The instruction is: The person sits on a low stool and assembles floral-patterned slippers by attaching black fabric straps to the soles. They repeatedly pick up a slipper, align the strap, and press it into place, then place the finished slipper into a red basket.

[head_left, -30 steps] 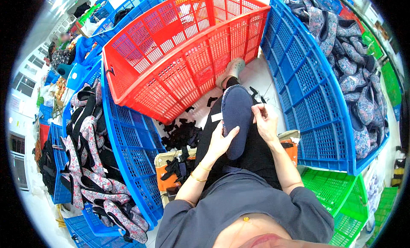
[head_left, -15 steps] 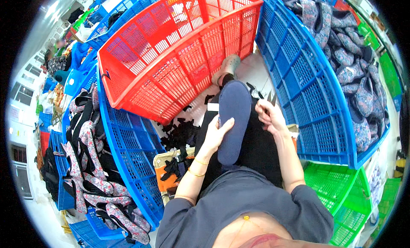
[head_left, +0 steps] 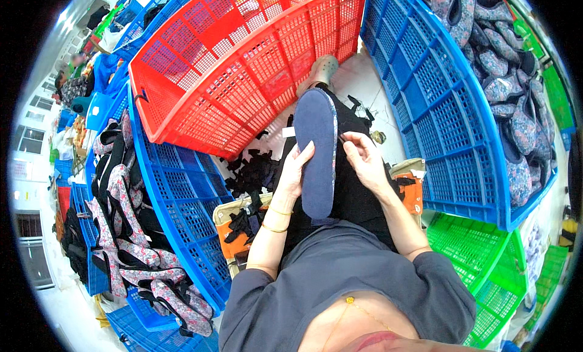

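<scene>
A slipper [head_left: 316,152] lies sole up above my lap, its navy sole facing me and a thin floral edge showing on the right. My left hand [head_left: 294,168] grips its left side, with the thumb pressed on the sole. A small white tag [head_left: 288,132] sticks out beside that hand. At the slipper's right edge is my right hand [head_left: 364,161], its fingers bent together round something small and dark that I cannot make out. The slipper's upper is hidden underneath.
A red crate [head_left: 261,79] stands ahead. The blue crate [head_left: 176,200] at left has floral slippers [head_left: 124,188] beside it; another blue crate [head_left: 437,109] at right borders more slippers [head_left: 510,97]. Black scraps [head_left: 252,173] litter the floor. A green crate [head_left: 467,249] stands lower right.
The slipper and my left hand have shifted left and slightly down in the picture. My right hand has come closer to the slipper's right edge; the pointed blade seen by it before no longer shows.
</scene>
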The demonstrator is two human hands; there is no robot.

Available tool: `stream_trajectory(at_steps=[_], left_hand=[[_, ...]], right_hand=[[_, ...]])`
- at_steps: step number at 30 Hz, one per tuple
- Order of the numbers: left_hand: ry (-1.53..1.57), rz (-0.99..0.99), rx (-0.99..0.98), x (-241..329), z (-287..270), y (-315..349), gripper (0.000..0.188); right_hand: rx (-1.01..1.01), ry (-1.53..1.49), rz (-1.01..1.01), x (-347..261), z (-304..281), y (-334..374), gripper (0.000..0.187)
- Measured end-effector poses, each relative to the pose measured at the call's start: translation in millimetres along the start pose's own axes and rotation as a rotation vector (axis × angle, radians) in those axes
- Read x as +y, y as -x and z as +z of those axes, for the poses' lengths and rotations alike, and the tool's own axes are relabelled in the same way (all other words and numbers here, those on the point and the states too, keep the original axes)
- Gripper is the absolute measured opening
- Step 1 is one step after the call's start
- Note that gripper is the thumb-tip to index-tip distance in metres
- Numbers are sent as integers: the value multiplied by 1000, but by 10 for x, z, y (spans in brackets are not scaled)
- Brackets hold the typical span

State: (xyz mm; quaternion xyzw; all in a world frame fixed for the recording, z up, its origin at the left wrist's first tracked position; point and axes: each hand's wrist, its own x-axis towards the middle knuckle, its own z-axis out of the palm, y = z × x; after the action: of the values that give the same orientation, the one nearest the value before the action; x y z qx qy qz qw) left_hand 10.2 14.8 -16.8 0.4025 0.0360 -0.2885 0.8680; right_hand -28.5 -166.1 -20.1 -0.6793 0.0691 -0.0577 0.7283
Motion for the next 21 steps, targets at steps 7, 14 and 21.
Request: stream_trajectory(at_steps=[7,14,21], left_hand=[[22,-19,-32,-60,19,64,33],[66,-88,-70,-73,-9,78,34],[62,-114,-58,-55,-35,83,33]], right_hand=[[105,-51,-54,-16,180,-151,24],[47,127,-245,-75,91,-250,26],[65,-295,-90,-109,10,-265,15]])
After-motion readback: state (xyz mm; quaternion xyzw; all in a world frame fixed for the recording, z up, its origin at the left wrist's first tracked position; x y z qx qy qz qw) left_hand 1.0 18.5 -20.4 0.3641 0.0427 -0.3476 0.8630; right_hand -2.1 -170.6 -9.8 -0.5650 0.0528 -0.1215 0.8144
